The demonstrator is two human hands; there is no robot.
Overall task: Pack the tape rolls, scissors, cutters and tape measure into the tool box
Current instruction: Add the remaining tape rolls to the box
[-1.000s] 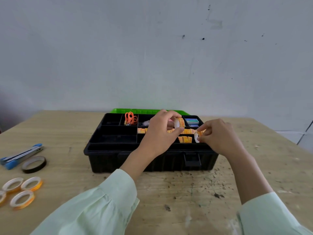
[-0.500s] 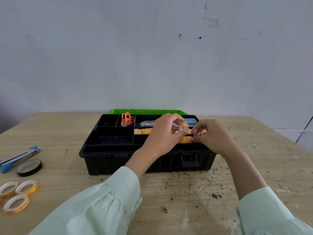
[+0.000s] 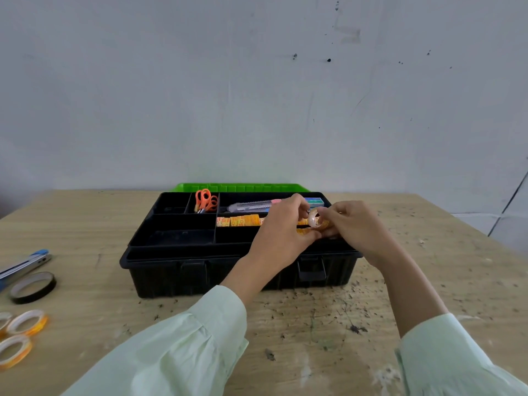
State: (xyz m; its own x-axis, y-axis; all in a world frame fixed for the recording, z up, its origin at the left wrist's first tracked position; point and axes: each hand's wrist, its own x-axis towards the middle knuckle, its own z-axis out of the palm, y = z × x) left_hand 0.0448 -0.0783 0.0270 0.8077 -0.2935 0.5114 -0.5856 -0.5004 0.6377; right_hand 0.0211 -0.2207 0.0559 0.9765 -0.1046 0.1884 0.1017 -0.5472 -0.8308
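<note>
An open black tool box [image 3: 200,270] with a green lid behind it stands mid-table. Orange scissors [image 3: 206,200] lie in a back compartment, a grey cutter [image 3: 251,206] in the long one beside it. A row of small orange tape rolls [image 3: 238,221] fills a middle compartment. My left hand [image 3: 281,231] and my right hand [image 3: 353,227] meet over the box's right side, both pinching a small orange-and-white tape roll [image 3: 314,218]. Left of the box lie a blue-handled cutter [image 3: 24,265], a black tape roll [image 3: 33,287] and orange tape rolls [image 3: 27,322].
The wooden table [image 3: 314,324] is speckled with dark debris in front of the box. A bare grey wall stands behind. A small blue-green item [image 3: 315,200] sits in the box's back right compartment. The left compartments of the box hold nothing visible.
My hands, apart one second ago with a small roll in each, have come together over the box's right side. The camera view shifted slightly.
</note>
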